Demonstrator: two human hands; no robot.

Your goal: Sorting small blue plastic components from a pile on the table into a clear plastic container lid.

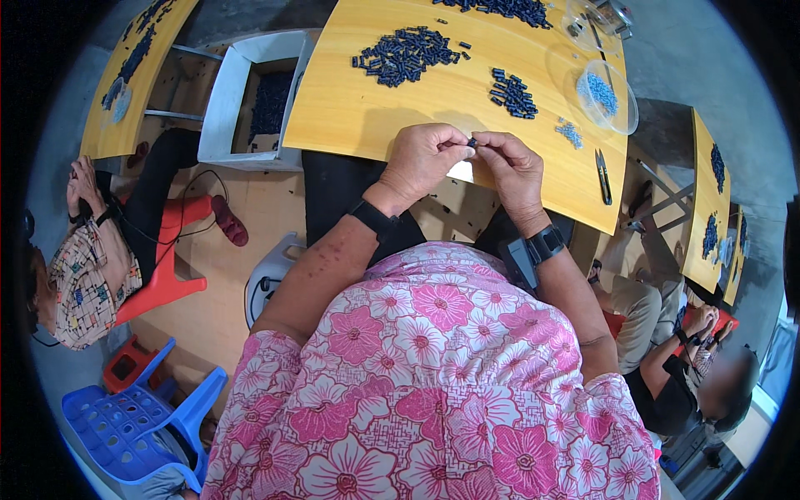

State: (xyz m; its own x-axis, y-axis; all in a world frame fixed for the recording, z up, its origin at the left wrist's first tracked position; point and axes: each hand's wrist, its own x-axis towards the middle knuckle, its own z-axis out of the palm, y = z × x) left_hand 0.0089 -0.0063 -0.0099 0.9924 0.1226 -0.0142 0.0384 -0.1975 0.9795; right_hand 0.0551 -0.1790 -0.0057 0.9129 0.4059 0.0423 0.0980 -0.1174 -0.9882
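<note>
My left hand point(423, 160) and my right hand point(515, 173) meet just over the front edge of the wooden table point(350, 125). Between their fingertips is a small black cylindrical piece point(472, 143), pinched from both sides and partly hidden by the fingers. Farther back on the tabletop lies a large pile of similar black pieces point(408, 57). A smaller pile of them point(512, 93) is beyond my right hand. Nearby, to its right, is a little heap of clear bluish bits point(570, 133). Slim dark snips point(603, 177) rest near the table's right edge.
A clear round tub point(631, 117) of bluish bits stands at the right. Another black pile point(500, 10) lies at the far edge. Left of the table is a white box point(218, 108) with black pieces inside. Seated people flank me; a blue plastic chair point(125, 425) is lower left.
</note>
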